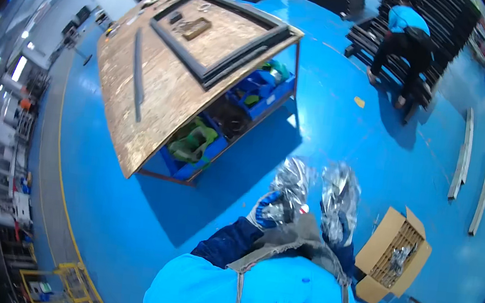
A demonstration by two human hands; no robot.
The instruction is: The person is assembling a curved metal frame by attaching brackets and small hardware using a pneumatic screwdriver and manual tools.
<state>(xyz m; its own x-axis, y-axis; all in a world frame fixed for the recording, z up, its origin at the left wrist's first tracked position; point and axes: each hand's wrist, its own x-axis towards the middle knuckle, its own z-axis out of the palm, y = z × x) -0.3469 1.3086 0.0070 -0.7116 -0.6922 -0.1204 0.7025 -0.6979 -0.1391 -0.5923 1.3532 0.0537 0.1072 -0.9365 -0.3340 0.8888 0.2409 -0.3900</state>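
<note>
My left hand (269, 208), in a white and blue glove, is closed on a crinkled clear plastic bag (293, 181) in front of my body. What the bag holds cannot be made out. A small white and red spot (304, 209) shows beside it. To the right, a second crinkled plastic bag (339, 192) hangs at the end of my dark right sleeve (343, 256). The plastic and blur mostly hide my right hand, so its fingers do not show. An open cardboard box (377, 241) with dividers stands on the floor to my right, and some clear plastic packaging (401, 258) lies in it.
A wooden worktable (120, 83) stands ahead left, bearing a dark rectangular frame (173, 49) and a loose strip (137, 74). Blue bins (214, 147) sit beneath. At the far right a person (408, 36) bends by stacked dark profiles (454, 26). Long pale bars (482, 194) lie on the floor.
</note>
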